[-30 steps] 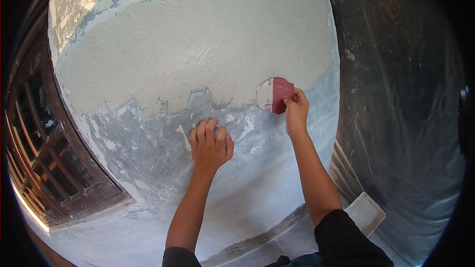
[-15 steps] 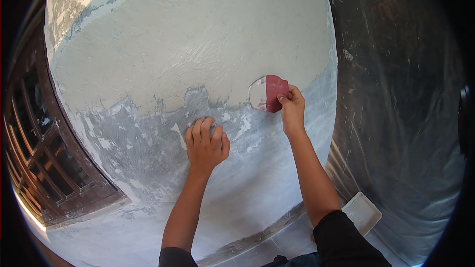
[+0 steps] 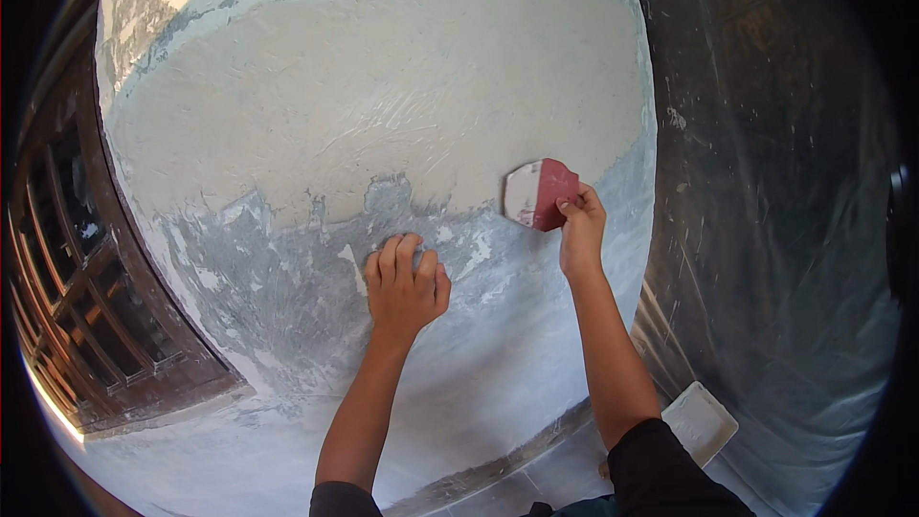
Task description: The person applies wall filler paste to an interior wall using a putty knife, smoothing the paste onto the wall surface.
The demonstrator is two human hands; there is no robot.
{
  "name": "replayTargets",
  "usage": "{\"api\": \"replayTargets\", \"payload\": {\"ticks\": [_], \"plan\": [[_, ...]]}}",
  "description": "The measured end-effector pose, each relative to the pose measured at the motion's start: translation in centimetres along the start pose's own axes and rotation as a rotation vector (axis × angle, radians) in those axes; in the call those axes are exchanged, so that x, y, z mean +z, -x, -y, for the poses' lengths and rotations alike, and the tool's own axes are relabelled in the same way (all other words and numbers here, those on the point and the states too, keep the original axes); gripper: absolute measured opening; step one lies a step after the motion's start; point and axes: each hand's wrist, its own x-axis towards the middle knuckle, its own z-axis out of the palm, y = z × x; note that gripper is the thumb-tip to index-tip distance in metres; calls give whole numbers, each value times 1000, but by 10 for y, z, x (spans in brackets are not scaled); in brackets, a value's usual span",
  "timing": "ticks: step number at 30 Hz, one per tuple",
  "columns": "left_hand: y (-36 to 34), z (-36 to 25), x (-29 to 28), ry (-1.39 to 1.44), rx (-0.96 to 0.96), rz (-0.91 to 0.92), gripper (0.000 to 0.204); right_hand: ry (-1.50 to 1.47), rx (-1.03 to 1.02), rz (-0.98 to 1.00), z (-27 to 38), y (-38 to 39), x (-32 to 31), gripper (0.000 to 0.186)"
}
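My right hand is closed on the red grip of a wide putty scraper. Its pale blade, smeared with filler, points left and lies at the lower border of a damp-looking cream layer of putty on the wall. Whether the blade touches the surface all along its edge I cannot tell. Lower and to the left, my left hand holds nothing visible; its bent fingers are apart, with the fingertips against the grey, patchy part of the wall. The palm side is hidden.
A dark wooden window frame with bars borders the wall at left. Clear plastic sheeting hangs along the right. On the floor at lower right stands a white rectangular tray with pale residue, beside my right sleeve.
The scraper and my right hand have shifted a little right and slightly down across the putty. My left hand stays in nearly the same place on the wall; the view has tilted slightly.
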Motion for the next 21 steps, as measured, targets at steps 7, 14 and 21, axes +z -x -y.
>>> {"api": "replayTargets", "payload": {"ticks": [7, 14, 21], "plan": [[-4, -2, 3, 12, 7, -13, 34, 32, 14, -39, -2, -11, -5, 26], [-1, -1, -3, 29, 9, -11, 34, 15, 10, 26, 3, -3, 3, 24], [-2, -1, 1, 16, 4, -3, 33, 20, -35, 52, 0, -2, 7, 23]]}}
